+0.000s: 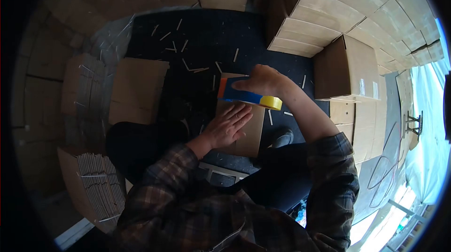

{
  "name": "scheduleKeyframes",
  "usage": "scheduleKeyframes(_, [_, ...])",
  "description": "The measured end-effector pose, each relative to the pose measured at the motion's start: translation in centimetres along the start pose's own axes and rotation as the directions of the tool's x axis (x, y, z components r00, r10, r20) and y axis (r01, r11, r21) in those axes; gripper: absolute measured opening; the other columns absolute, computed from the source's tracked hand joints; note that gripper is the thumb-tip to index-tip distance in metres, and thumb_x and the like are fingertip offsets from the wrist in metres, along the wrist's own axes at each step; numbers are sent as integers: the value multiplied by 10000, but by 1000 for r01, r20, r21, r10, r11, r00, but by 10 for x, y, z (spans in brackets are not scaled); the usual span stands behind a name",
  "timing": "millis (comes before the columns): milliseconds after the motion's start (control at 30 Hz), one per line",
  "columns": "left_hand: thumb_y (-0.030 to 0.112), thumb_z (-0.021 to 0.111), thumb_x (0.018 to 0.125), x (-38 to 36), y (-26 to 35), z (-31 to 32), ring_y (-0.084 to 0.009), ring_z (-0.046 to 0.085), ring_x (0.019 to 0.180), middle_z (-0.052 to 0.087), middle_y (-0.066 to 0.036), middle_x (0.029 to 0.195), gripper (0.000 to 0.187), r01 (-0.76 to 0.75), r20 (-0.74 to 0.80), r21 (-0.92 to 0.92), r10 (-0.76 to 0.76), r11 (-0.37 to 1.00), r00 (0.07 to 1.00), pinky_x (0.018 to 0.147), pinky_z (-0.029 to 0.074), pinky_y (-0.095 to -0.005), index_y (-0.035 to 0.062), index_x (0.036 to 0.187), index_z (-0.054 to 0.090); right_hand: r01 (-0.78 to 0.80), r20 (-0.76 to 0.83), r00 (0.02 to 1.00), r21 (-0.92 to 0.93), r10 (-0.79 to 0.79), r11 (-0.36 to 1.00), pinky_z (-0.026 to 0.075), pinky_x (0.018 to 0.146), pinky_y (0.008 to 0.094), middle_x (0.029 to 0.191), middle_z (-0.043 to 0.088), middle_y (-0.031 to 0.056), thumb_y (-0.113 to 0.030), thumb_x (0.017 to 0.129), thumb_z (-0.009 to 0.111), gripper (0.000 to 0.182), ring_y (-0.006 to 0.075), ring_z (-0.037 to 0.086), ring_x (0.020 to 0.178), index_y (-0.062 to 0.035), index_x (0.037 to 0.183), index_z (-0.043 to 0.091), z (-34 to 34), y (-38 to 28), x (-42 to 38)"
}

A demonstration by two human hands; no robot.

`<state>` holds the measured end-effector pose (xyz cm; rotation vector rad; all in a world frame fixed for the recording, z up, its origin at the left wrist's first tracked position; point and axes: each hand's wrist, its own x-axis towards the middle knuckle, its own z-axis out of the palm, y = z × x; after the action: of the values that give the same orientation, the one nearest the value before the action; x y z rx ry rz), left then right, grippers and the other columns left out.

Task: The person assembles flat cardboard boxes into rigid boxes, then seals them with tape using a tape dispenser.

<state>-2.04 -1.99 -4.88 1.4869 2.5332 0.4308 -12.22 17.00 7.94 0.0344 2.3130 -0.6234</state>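
Note:
A cardboard box [249, 134] stands between my legs, its top facing up at me. My left hand [226, 126] lies on that top with its fingers stretched out. At the far end of the box, my right hand [264, 81] is wrapped round a tape dispenser [244, 95]. The dispenser is blue with an orange end on the left, and a yellow roll of tape [272, 103] sits at its right end. Part of the dispenser is hidden under the right hand, and whether tape is stuck to the box cannot be made out.
Stacked cardboard boxes [324, 12] rise at the back right, with a single box [359, 66] in front. Another box [136, 90] stands on the left. Bundled flat cardboard [98, 181] lies at lower left. Thin strips litter the dark floor [202, 31]. Light plastic sheeting [427, 148] hangs at right.

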Motion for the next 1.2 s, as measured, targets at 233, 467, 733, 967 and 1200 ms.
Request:
scheduleKeyframes(233, [490,537,893,2,0,-1,-198,108,1459,191,-62,1566,727,29,59,-30,-27,999,998,1200,67,-383,125,1475,298,18,101,995,-51,-13,999,533,809,345,1002,680,207,-575,747,650,659,293,683,909,21,1025,685,-3,-9,-4])
scheduleKeyframes(467, [477,571,875,3,1,-1,-198,178,1444,255,-57,1545,711,28,31,-7,-28,1000,999,1192,99,-387,125,1452,350,17,108,994,61,-24,998,531,787,342,983,664,206,-564,786,664,663,278,666,919,38,1064,663,-13,37,-24])
scheduleKeyframes(733, [440,628,827,6,1,-5,-211,275,1412,310,-56,1525,715,45,23,-24,-45,999,999,1163,174,-402,127,1429,402,-114,86,992,282,93,953,514,873,345,1128,613,214,-508,718,765,732,274,631,1014,33,1182,598,-43,160,-88])
scheduleKeyframes(967, [412,652,813,10,2,-7,-231,297,1404,336,-67,1512,699,46,41,-34,-44,998,998,1140,230,-410,115,1407,435,-195,32,981,269,194,943,521,850,377,1009,668,192,-441,754,741,597,296,663,915,12,1131,647,-17,211,-75])
scheduleKeyframes(1200, [457,587,857,9,1,-5,-204,265,1413,310,-44,1524,681,46,73,-4,-45,999,996,1155,195,-393,132,1427,404,-176,6,984,242,180,954,533,810,362,978,682,189,-448,777,717,540,272,677,861,8,1063,685,27,214,-22])
